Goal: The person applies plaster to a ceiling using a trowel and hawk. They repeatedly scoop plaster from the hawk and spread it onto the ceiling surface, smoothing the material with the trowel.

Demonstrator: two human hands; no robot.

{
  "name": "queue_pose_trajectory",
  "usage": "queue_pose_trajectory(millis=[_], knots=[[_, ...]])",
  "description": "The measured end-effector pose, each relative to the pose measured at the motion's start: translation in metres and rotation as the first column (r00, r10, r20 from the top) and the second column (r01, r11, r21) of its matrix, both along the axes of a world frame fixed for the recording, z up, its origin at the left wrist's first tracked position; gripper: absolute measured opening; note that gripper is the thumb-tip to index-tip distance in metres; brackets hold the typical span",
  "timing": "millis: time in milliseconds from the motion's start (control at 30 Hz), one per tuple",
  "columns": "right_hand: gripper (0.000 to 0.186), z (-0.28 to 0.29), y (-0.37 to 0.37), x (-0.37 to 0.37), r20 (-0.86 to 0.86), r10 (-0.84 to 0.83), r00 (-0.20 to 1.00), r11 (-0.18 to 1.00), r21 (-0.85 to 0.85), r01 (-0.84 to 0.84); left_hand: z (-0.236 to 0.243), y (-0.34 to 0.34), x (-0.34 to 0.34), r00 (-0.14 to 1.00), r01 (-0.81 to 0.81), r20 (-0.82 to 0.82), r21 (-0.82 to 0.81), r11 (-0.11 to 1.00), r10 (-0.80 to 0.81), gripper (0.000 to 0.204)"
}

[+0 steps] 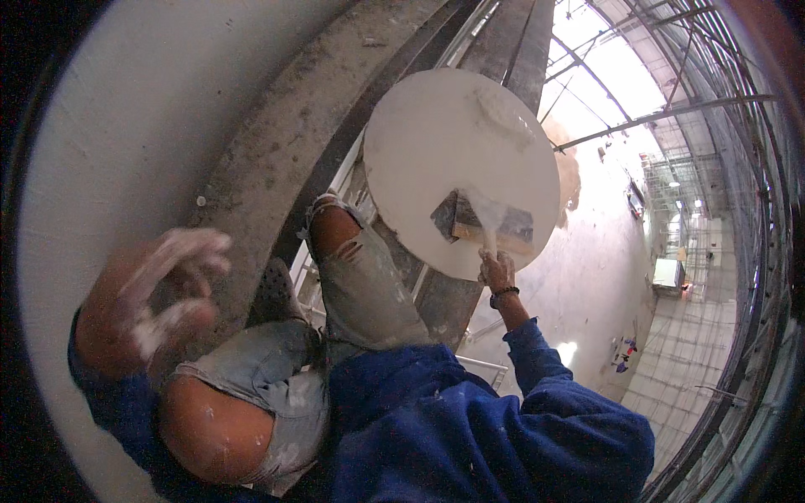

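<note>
My right hand (496, 272) grips the white-coated handle of a wide scraper (511, 228), whose dark blade and wooden strip rest on the lower part of a large round white board (419, 142). A white smear of paste (495, 113) lies near the board's upper right. My left hand (159, 298), blurred and dusted white, is raised at the left beside my bent knee, its fingers curved and apart, with nothing visible in them.
The board lies across dark planks (511, 42) on a high platform with rails. A concrete ledge (251, 117) runs along a white wall (126, 101) at the left. Far below at the right are a pale floor (579, 293), a white box (668, 272) and metal framework (595, 126).
</note>
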State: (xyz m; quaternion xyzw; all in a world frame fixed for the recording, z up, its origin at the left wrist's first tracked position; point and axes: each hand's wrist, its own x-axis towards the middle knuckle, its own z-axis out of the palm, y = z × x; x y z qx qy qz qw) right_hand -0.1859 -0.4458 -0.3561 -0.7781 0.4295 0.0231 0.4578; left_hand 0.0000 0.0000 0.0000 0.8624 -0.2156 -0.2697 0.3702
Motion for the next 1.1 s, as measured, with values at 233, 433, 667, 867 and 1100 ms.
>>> queue_pose_trajectory(millis=[233,433,667,867,1100], knots=[[0.024,-0.001,0.133,0.052,0.436,0.384,0.814,0.885,-0.424,-0.19,-0.068,-0.069,0.065,0.944,0.096,-0.3,-0.146,0.985,-0.137,0.059],[0.04,0.165,0.241,0.134,0.646,0.107,0.756,0.857,0.325,-0.399,-0.128,-0.076,0.053,0.934,0.163,-0.26,-0.297,0.941,-0.244,0.071],[0.041,0.147,0.236,0.15,0.736,0.508,0.447,0.657,0.004,-0.754,-0.14,-0.047,0.041,0.94,-0.295,-0.266,-0.323,0.899,0.213,0.041],[0.026,-0.027,0.055,0.077,0.096,0.512,0.854,0.734,-0.566,-0.376,-0.144,-0.028,0.056,0.869,-0.493,-0.261,-0.401,0.772,0.42,0.036],[0.04,-0.106,-0.108,-0.019,-0.183,0.248,0.951,0.912,-0.288,-0.293,-0.175,-0.011,0.06,0.908,-0.409,-0.149,-0.519,0.75,0.392,0.032]])
